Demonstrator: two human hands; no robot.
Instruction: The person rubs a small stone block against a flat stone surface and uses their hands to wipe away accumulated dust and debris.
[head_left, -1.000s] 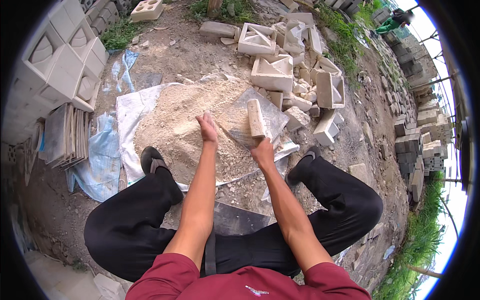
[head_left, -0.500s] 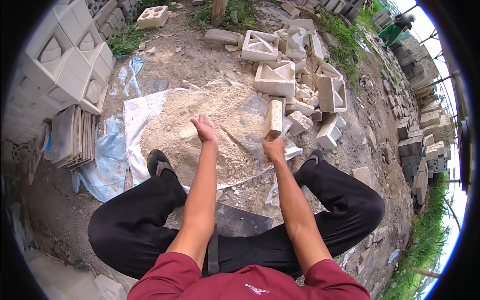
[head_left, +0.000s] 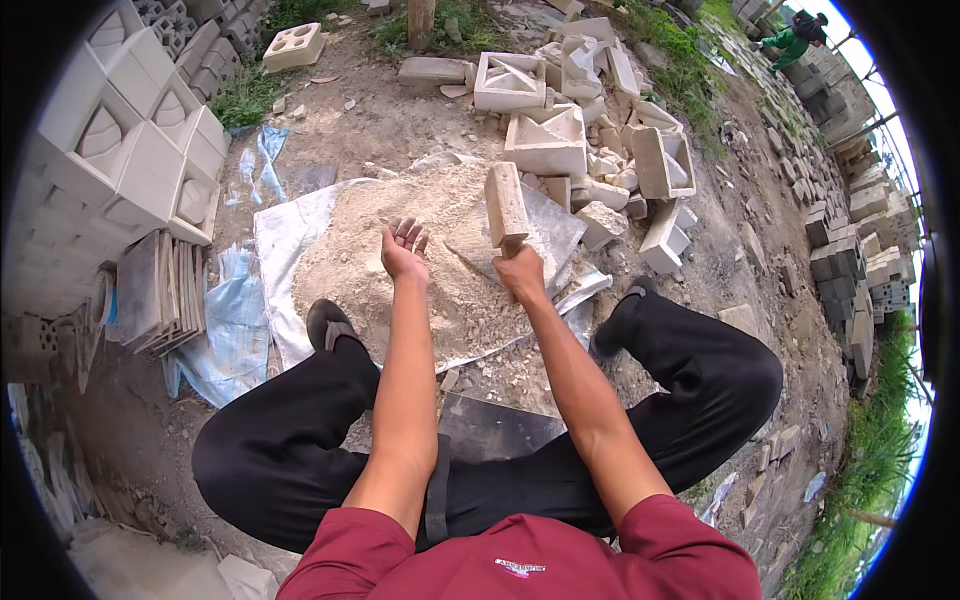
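Observation:
My right hand (head_left: 520, 274) is closed round the short handle of a wooden mallet (head_left: 506, 203), whose pale block-shaped head points away from me. The mallet is over the right part of a heap of pale crushed rubble (head_left: 360, 240). My left hand (head_left: 405, 250) hovers above the middle of the heap, palm up, with its fingers apart and slightly curled, and nothing in it. Under the heap lies a white sheet (head_left: 283, 225), and a flat grey slab (head_left: 552, 225) rests on the heap's right side.
Broken hollow blocks (head_left: 548, 140) and fragments are piled beyond the sheet to the right. Pale moulded blocks (head_left: 140, 165) stand stacked at the left, above leaning boards (head_left: 160, 290) and blue plastic (head_left: 238, 330). A dark plate (head_left: 495, 430) lies between my legs. Far right, a person (head_left: 795, 42) is by stacked blocks.
The mallet has moved left, closer to my left hand. My left hand has turned further palm up, its fingers curling a little. The whole view has shifted slightly.

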